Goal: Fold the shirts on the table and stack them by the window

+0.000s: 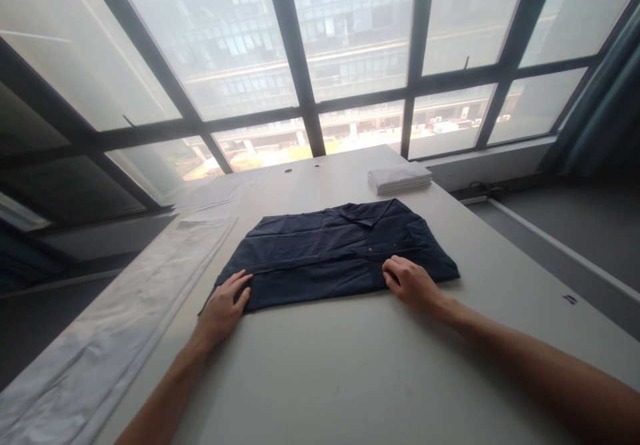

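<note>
A dark navy buttoned shirt lies folded into a flat rectangle on the white table, collar towards the window. My left hand rests on the shirt's near left corner with fingers stretched out flat. My right hand lies on the near edge further right, fingers extended and pressed onto the cloth. Neither hand grips anything.
A small stack of folded white cloth sits at the table's far right. A long clear plastic sheet runs along the table's left edge. Large windows stand beyond the table; grey floor lies to the right.
</note>
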`<state>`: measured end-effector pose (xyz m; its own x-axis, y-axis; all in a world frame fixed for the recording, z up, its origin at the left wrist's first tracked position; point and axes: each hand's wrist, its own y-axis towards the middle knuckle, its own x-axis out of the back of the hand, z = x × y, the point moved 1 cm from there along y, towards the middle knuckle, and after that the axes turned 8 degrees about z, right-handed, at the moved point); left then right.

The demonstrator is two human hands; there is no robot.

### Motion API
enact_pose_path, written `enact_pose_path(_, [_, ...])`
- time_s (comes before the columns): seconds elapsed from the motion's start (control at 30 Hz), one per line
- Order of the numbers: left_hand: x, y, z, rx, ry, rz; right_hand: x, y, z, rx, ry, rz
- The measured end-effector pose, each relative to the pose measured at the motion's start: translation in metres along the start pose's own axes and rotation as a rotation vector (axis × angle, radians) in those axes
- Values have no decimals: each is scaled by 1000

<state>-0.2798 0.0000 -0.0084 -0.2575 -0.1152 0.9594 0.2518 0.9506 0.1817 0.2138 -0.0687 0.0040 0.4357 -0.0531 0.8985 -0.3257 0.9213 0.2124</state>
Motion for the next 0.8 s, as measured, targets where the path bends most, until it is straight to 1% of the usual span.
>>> enact_pose_path(0.07, [6,0,-8,-24,-7,-38,0,0,0,-1,-1,-1])
enact_pose_path(0.13, [16,-2,-16,-77,-54,-36,1,0,-1,0,0,-7])
enact_pose_path(0.2, [26,-5,-20,-149,-118,45,4,-1,-1,-2,-16,-21])
enact_pose_path(0.3, [39,-12,-17,-274,-183,213,11,-2,-4,-34,-89,-26])
enact_pose_path(0.37, [46,-16,-12,-327,-202,265,15,-4,-5,-58,-138,1])
enact_pose_path(0.47, [52,-19,-3,-348,-221,287,18,-6,-8,-75,-165,44])
enact_pose_path(0.63, [54,-19,6,-341,-232,297,18,-6,-8,-85,-166,59])
enact_pose_path(0.73, [53,-19,6,-342,-237,292,21,-6,-10,-55,-159,70])
enact_pose_path(0.8, [52,-19,5,-342,-239,289,26,-6,-12,-8,-132,112])
